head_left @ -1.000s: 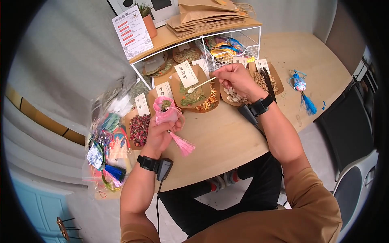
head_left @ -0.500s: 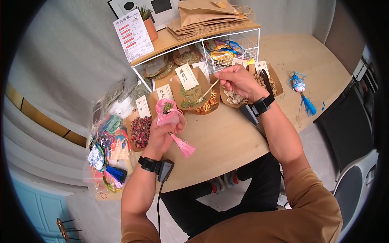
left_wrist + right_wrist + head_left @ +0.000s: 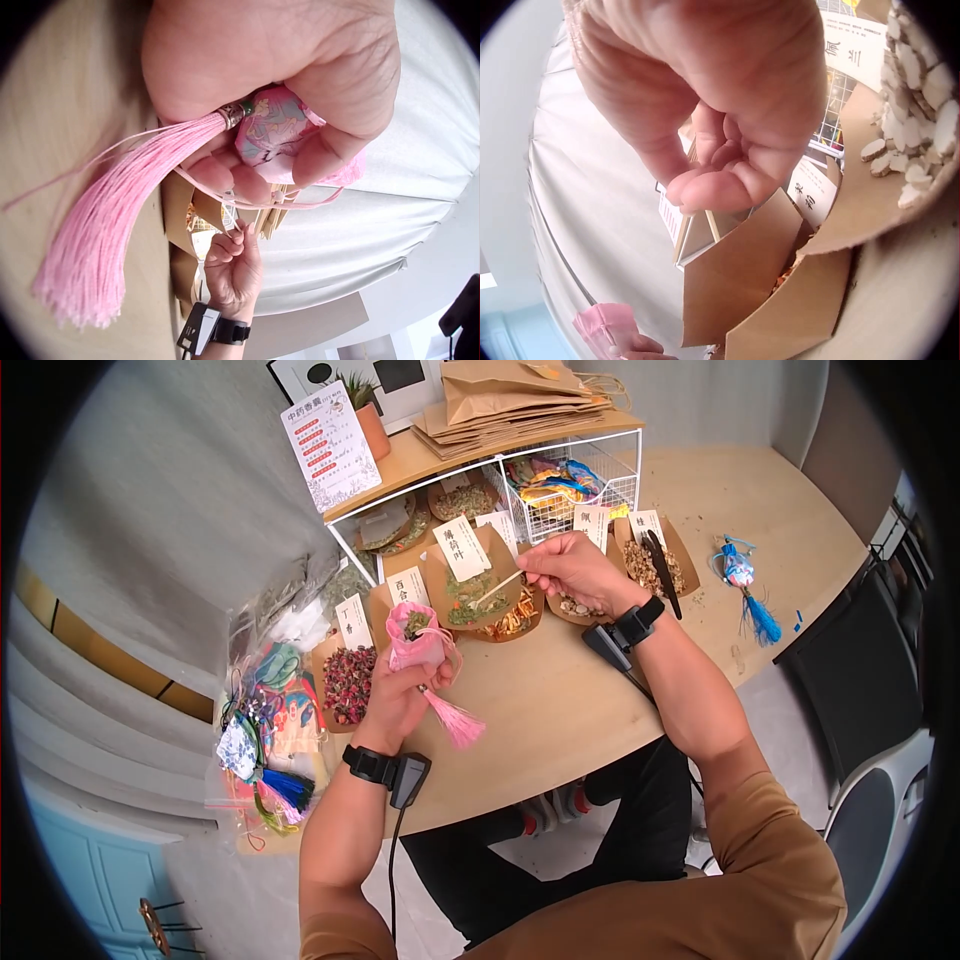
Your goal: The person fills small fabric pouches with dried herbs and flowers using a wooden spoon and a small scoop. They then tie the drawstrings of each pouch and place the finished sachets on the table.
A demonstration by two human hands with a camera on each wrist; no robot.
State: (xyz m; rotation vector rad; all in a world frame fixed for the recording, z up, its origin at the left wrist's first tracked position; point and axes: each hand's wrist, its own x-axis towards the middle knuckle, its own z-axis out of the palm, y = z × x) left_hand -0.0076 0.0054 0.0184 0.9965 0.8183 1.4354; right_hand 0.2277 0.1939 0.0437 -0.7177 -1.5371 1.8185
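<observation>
My left hand grips a pink drawstring pouch upright, its mouth open and green leaf bits showing inside. From the pouch's bottom hangs a pink tassel, in front of the palm in the left wrist view. Between thumb and fingertips my right hand pinches the end of a thin, pale spoon. The spoon's lower end meets the green dried leaves in a brown paper tray propped up at the table's middle. The right wrist view hides most of the spoon behind the fingers.
Trays of dried rosebuds, orange strips, white slices and brown chips stand around, black tongs on the last. A blue tasselled sachet lies right; a plastic bag of sachets sits left. Behind is a shelf rack.
The spoon's tip went right to the leaf tray's edge, then came back left into the leaves with my right hand. My left hand and the pouch have hardly moved.
</observation>
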